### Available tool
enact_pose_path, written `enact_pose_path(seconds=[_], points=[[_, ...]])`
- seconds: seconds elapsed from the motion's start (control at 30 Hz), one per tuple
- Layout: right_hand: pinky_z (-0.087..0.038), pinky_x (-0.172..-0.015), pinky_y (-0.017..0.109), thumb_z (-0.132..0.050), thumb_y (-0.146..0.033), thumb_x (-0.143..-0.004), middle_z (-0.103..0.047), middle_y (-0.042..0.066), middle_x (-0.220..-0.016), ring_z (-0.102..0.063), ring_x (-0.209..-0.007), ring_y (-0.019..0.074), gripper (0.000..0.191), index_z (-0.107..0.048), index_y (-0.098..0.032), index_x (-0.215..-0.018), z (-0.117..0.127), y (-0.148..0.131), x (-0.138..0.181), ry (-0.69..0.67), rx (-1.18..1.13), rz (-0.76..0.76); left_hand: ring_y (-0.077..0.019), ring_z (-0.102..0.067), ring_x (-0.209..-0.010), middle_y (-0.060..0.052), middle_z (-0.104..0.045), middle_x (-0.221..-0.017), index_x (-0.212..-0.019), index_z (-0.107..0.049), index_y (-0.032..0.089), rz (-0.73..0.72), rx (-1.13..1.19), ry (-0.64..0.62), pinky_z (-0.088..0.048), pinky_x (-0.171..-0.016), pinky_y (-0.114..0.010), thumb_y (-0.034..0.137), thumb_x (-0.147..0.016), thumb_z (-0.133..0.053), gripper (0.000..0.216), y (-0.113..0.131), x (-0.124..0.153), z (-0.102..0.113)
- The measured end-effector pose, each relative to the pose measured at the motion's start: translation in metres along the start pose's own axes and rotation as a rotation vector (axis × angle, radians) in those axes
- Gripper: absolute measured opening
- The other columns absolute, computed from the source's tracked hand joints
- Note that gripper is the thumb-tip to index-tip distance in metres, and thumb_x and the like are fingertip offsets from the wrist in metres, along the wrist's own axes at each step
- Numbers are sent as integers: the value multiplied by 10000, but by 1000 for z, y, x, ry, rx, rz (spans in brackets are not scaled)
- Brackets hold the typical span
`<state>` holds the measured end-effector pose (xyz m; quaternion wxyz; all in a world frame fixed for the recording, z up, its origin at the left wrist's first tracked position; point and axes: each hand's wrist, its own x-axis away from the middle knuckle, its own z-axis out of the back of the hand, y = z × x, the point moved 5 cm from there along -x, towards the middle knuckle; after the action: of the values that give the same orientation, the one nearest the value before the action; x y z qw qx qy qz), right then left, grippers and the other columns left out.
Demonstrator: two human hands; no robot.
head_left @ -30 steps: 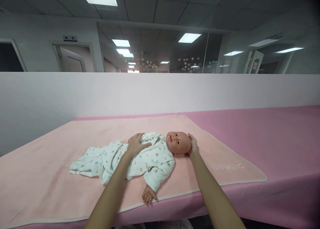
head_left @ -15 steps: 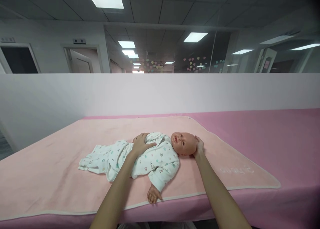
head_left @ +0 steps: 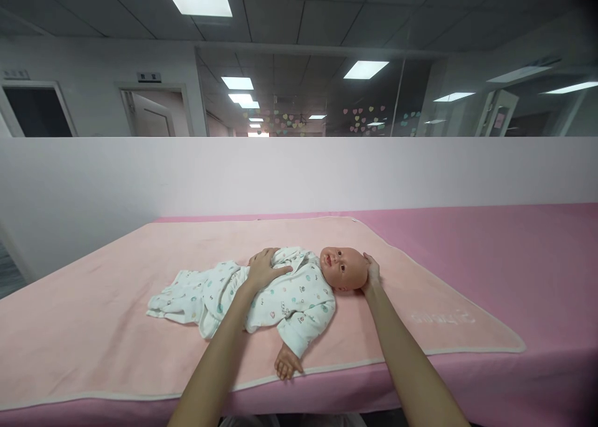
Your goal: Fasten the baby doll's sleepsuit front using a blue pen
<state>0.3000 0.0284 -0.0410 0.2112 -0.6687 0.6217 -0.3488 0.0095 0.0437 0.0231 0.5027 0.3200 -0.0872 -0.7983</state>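
A baby doll [head_left: 299, 296] in a white printed outfit lies on its back, its bare head to the right and legs to the left. My left hand [head_left: 265, 270] rests flat across the doll's middle, thumb spread toward its chest and fingers reaching over the far side. At the crown, my right hand [head_left: 372, 271] cups the back of the head; most of its fingers are hidden behind and beneath it. The doll's near arm stretches toward the front edge, with its small hand [head_left: 288, 361] lying palm down on the peach mat [head_left: 112, 327].
The mat, edged in pale trim, covers a pink padded surface [head_left: 523, 277] that extends to the right. A low white partition [head_left: 299, 175] stands behind it. Beyond are windows, an open door [head_left: 152, 114] and ceiling lights.
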Motion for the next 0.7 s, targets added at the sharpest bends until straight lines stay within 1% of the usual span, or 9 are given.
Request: enact_pose_path(seconds=[0.07, 0.17, 0.23, 0.33, 0.47, 0.6, 0.7], points=[[-401, -792, 545, -411, -590, -684, -602, 168, -1011, -551, -939, 336, 592, -553, -138, -1038, -2, 2, 1, -9, 38, -52, -261, -403, -1121, -45, -479, -1180, -1149, -446, 273, 4, 3, -4, -270, -956, -398, 664, -619, -496, 660, 0, 0, 0], [-409, -788, 527, -425, -597, -682, -594, 163, -1031, -552, -942, 320, 600, -544, -147, -1062, -6, 2, 3, -24, 62, -76, -263, -401, -1122, -45, -477, -1182, -1149, -445, 272, 6, 4, -7, -267, -956, -400, 663, -621, -493, 659, 0, 0, 0], [-410, -768, 542, -428, -608, -678, -588, 164, -1043, -557, -929, 323, 609, -539, -154, -1069, -9, 2, 5, -37, 84, -113, -262, -404, -1119, -43, -481, -1177, -1146, -445, 272, 5, 1, -6, -269, -954, -403, 662, -622, -492, 655, 0, 0, 0], [-422, -722, 553, -461, -569, -681, -593, 163, -1037, -571, -886, 328, 549, -552, -170, -1046, -13, 3, 7, -50, 147, -164, -262, -409, -1114, -43, -485, -1174, -1142, -448, 270, 2, -3, -2, -272, -950, -405, 662, -622, -493, 652, 0, 0, 0], [-459, -695, 500, -480, -464, -705, -620, 154, -983, -587, -855, 307, 413, -585, -173, -977, -13, 4, 6, -65, 158, -183, -257, -410, -1114, -42, -487, -1174, -1140, -446, 273, -5, 3, 2, -271, -951, -401, 660, -623, -495, 647, 0, 0, 0], [-465, -680, 504, -450, -474, -712, -618, 170, -976, -585, -867, 306, 446, -580, -154, -994, -13, 4, 4, -59, 103, -156, -258, -408, -1118, -39, -487, -1174, -1137, -446, 271, -9, 5, 3, -269, -954, -400, 660, -622, -495, 647, 1, 0, 1], [-468, -675, 501, -460, -462, -708, -617, 175, -973, -590, -857, 302, 438, -581, -149, -989, -14, 4, 5, -74, 104, -150, -259, -407, -1121, -37, -487, -1176, -1135, -448, 276, -7, 2, 2, -267, -955, -401, 653, -624, -499, 637, 1, 0, 1]])
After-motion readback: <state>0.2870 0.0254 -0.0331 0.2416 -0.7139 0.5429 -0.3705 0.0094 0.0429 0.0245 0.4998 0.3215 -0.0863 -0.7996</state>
